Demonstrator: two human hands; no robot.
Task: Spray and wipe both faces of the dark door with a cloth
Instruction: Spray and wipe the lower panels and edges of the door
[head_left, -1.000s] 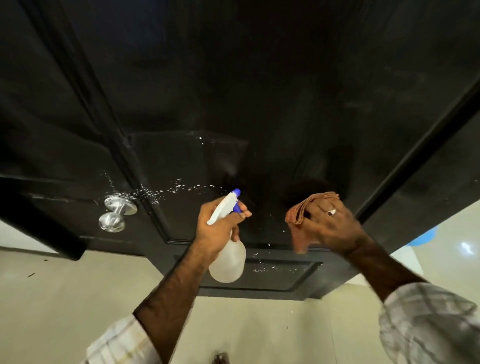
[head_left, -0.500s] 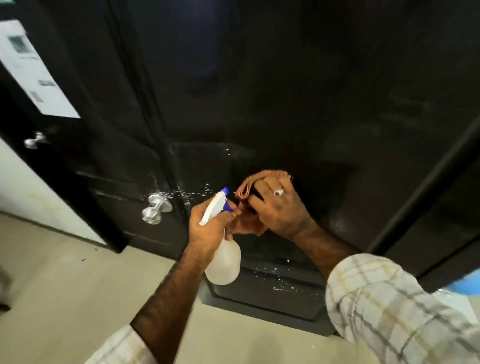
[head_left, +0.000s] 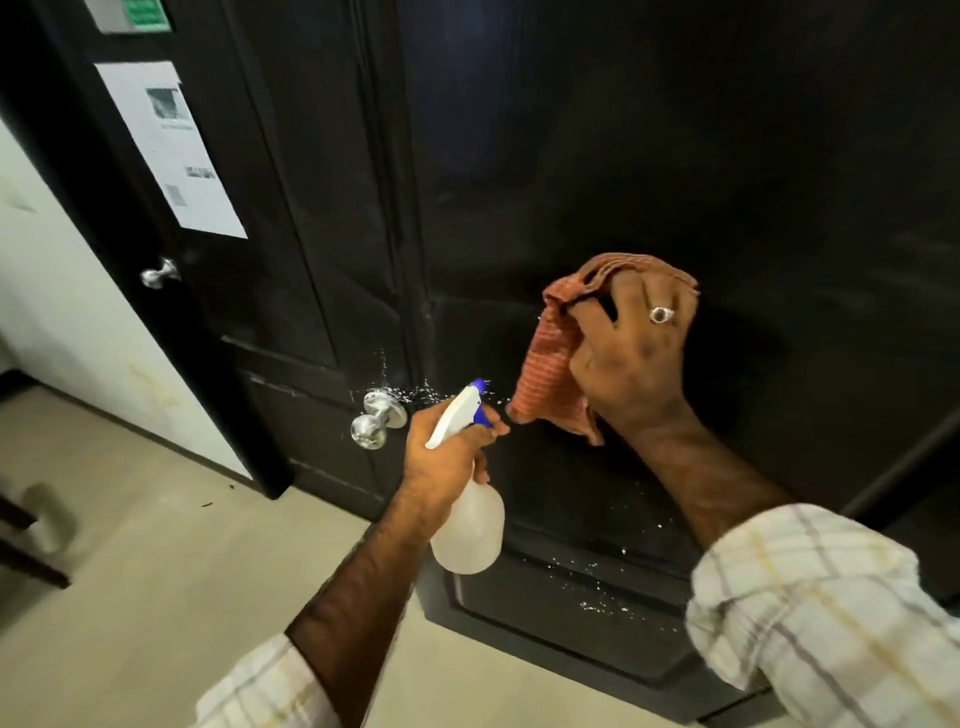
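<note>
Black door (head_left: 675, 156) fills the head view, glossy and dark, and the right hand (head_left: 631, 358) is flat against its face with an orange-red cloth (head_left: 550, 364) under it. That grip is grasping the cloth: fingers curled over the folded top edge, a ring (head_left: 661, 314) on one finger, the loose end hanging below the palm. Left hand (head_left: 441, 457) is lower and nearer the camera, grip clenched round the neck of a spray bottle (head_left: 467, 530), white and blue head pointing at the door, clear body hanging beneath the fist. White droplets (head_left: 592, 587) speckle the lower panel, and more are scattered round the metal knob (head_left: 376, 418) just left of the bottle. Checked sleeves (head_left: 821, 613) on both arms. Further left, a second dark door carries a printed sheet (head_left: 171, 150) and its own knob (head_left: 158, 273). Pale floor (head_left: 156, 571) below.
</note>
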